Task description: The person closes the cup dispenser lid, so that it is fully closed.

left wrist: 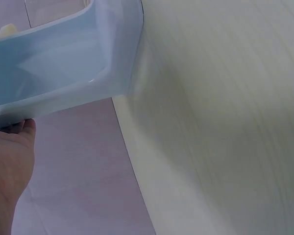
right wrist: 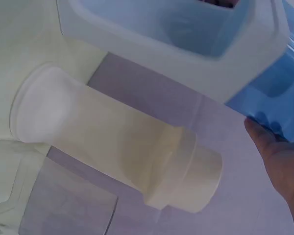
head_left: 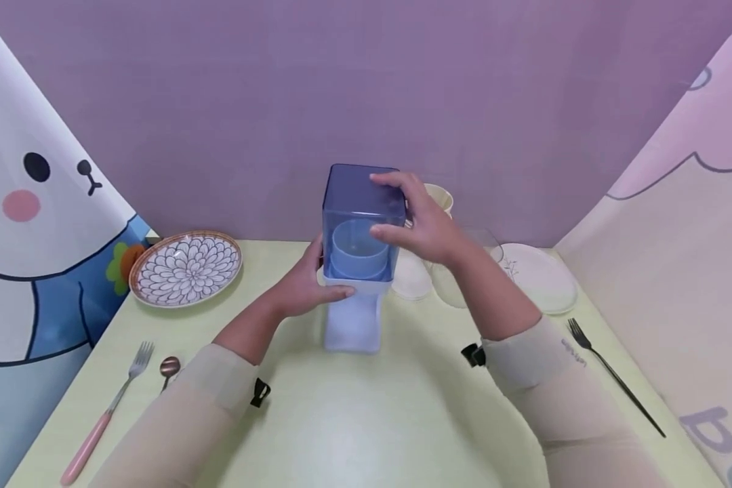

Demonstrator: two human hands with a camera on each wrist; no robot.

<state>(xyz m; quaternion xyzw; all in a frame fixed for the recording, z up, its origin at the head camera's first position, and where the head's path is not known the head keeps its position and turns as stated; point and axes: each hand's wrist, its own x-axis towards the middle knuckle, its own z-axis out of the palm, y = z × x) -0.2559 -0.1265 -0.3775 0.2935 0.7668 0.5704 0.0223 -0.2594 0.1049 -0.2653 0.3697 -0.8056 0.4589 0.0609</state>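
Both hands hold a gravity pet feeder, made of a clear blue tank (head_left: pixel 356 193) over a white base with a front tray (head_left: pixel 352 327). My left hand (head_left: pixel 305 288) grips the base from the left, its thumb along the front edge and its other fingers behind. My right hand (head_left: pixel 423 220) spans the tank's upper right corner, fingertips on the top and thumb against the front. Inside the tank a round blue cup-like part (head_left: pixel 360 251) shows through. In the right wrist view the white base (right wrist: pixel 210 73) appears with blue plastic (right wrist: pixel 264 98) beside my fingers.
Behind the feeder stands a cream cylinder (right wrist: pixel 112 127) with a wide round foot, beside a transparent container (head_left: pixel 451 288). A white plate (head_left: pixel 545 281) and black fork (head_left: pixel 613 379) lie right; a patterned plate (head_left: pixel 186 271), pink-handled fork (head_left: pixel 112 407) and small spoon (head_left: pixel 169 367) lie left.
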